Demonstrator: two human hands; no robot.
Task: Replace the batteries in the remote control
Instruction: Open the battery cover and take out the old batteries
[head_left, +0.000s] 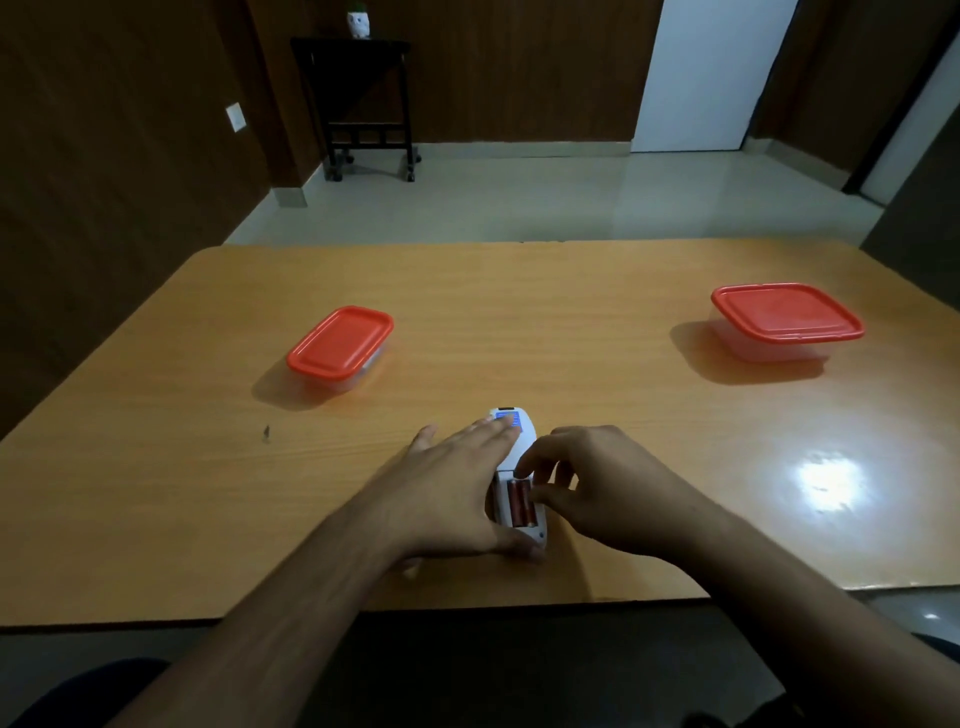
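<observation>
Two bare forearms, nearest the lens, reaching forward from the bottom edge onto a broad orange-brown wooden table (519, 312) with rounded corners and a bright glare patch at right. Beyond the table, pale tiled floor, dark wood-panelled walls and a small black wheeled side table (358, 104) far back, with a little white owl-shaped pot on top.

On the tabletop, well apart from each other, two clear plastic boxes with red lids: the wider square one (784, 319) far right, the narrower rectangular one (340, 345) at left, both closed.

Left hand (457, 488) spread flat, fingers extended, palm pressed along the left side of a white oblong remote control (511, 457), thumb tucked near its close end; steadying rather than clasping. Right hand (597, 488) curled loosely, fingertips (524, 470) pinched down at the open battery compartment; whether anything is actually gripped cannot be told.

Remote control lying back-up near the table's front edge, between both hands, blue label at the far end. Inside the uncovered bay, reddish-brown cylindrical batteries (521, 503), side by side.
</observation>
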